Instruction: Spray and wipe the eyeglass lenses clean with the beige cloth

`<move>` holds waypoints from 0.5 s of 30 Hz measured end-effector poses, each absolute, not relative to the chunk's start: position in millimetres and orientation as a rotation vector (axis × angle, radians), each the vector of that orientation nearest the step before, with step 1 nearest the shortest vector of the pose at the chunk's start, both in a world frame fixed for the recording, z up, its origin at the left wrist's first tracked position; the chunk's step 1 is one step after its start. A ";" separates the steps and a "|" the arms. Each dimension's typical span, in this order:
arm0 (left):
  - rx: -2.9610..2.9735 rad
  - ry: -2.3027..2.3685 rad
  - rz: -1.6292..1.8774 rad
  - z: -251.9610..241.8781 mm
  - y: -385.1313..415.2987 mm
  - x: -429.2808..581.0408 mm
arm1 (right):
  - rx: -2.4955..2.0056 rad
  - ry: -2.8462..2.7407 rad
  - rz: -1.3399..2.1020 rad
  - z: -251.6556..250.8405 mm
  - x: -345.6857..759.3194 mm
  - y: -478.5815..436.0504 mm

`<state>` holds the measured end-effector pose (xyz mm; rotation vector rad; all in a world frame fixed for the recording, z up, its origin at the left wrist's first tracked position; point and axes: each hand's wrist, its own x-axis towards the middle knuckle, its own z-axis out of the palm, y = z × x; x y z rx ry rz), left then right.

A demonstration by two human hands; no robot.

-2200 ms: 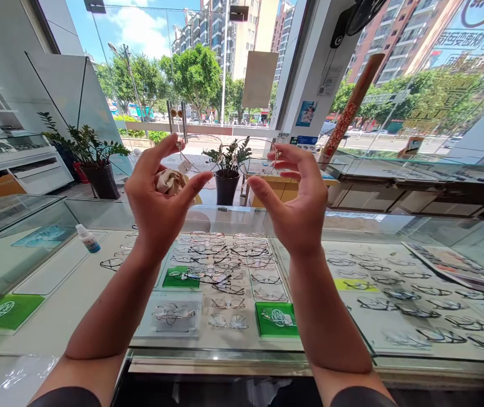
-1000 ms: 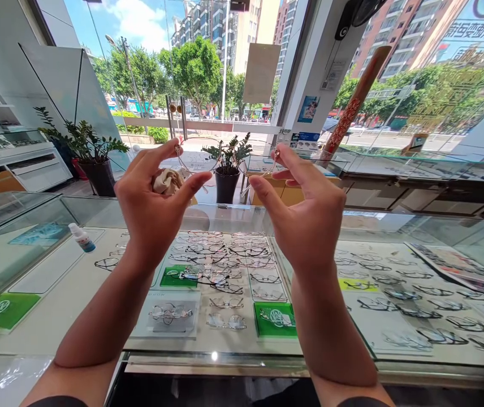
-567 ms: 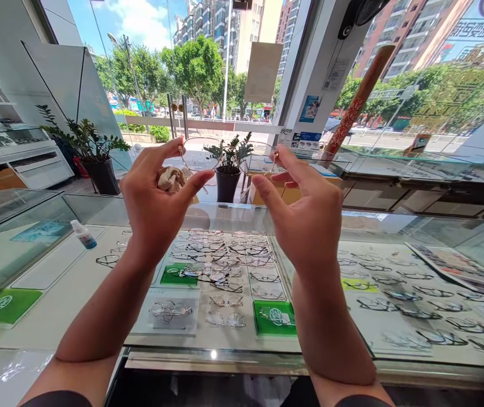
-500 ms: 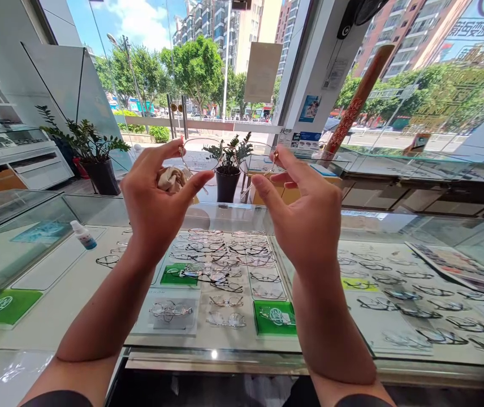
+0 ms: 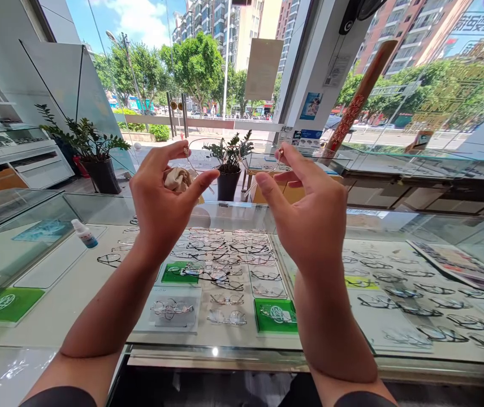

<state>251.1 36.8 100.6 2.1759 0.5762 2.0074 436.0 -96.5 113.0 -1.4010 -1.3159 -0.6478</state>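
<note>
A thin-rimmed pair of eyeglasses is held up in front of me, above the glass display case. My left hand grips one side of the frame near the hinge and also has a crumpled beige cloth tucked in its palm. My right hand pinches the other side of the frame with its fingers, the thumb just below. Through the clear lenses I see the plant and the street behind. The temples point away from me and show only in part.
Below my hands, the glass display case contains many eyeglasses, with several green cards among them. A small spray bottle rests on the left. A magazine lies right. Potted plants stand beyond, before a glass front.
Both hands have shifted slightly to the right with the eyeglasses, which stay raised. The grip and the cloth in the left palm look the same.
</note>
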 end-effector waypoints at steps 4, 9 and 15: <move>2.168 0.569 1.998 101.4 36.0 251.9 | -1.408 -1.311 -0.622 112.9 435.8 -96.5; 2.175 0.598 2.022 103.6 32.7 252.6 | -1.424 -1.314 -0.608 113.2 436.2 -97.6; 2.156 0.562 1.983 102.6 32.4 252.5 | -1.405 -1.291 -0.612 114.4 433.8 -98.8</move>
